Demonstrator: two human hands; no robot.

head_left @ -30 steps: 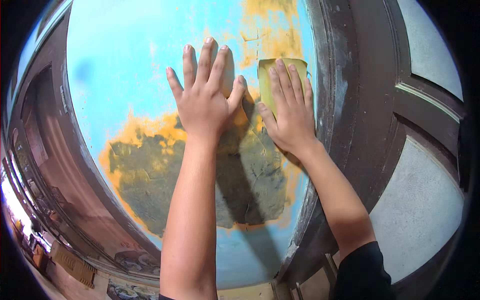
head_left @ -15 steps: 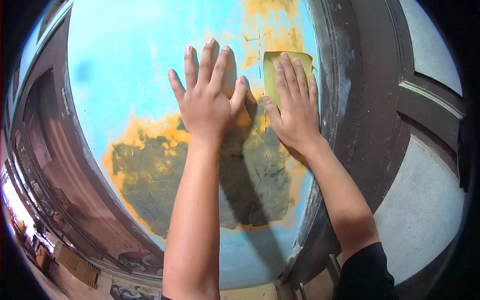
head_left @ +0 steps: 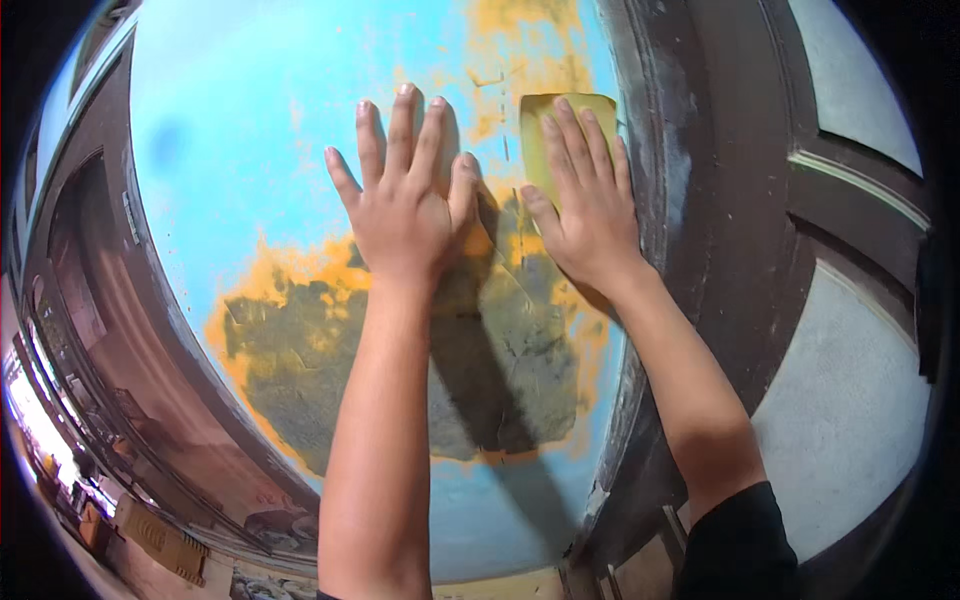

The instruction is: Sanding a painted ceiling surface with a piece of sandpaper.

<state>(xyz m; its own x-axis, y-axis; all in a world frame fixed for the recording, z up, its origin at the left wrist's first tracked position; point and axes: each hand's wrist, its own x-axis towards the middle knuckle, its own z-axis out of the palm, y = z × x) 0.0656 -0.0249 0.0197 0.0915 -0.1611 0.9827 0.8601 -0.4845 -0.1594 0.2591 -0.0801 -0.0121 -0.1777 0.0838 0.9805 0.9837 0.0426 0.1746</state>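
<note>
A wall panel (head_left: pixel 250 130) of worn turquoise paint fills the middle, with orange and a large dark grey-brown patch (head_left: pixel 310 390) showing on its lower part. My left hand (head_left: pixel 405 215) lies flat against the panel with fingers spread, just above that patch, and holds nothing. To its right, my right hand (head_left: pixel 595 220) presses a yellowish sheet of sandpaper (head_left: pixel 535 135) against the panel's right side. Its fingers stretch upward over the sheet; the palm hides the lower part of the paper.
Along the right edge of the panel runs a dark wooden frame (head_left: pixel 655 180), with a dark panelled door (head_left: pixel 730 230) beyond it. Another brown wooden frame (head_left: pixel 95 230) stands on the left. Low at the left sits a tan slotted object (head_left: pixel 160 540).
My right hand and the sandpaper have slid a little upward on the panel. My left hand keeps its place on the surface, while the whole view has shifted slightly.
</note>
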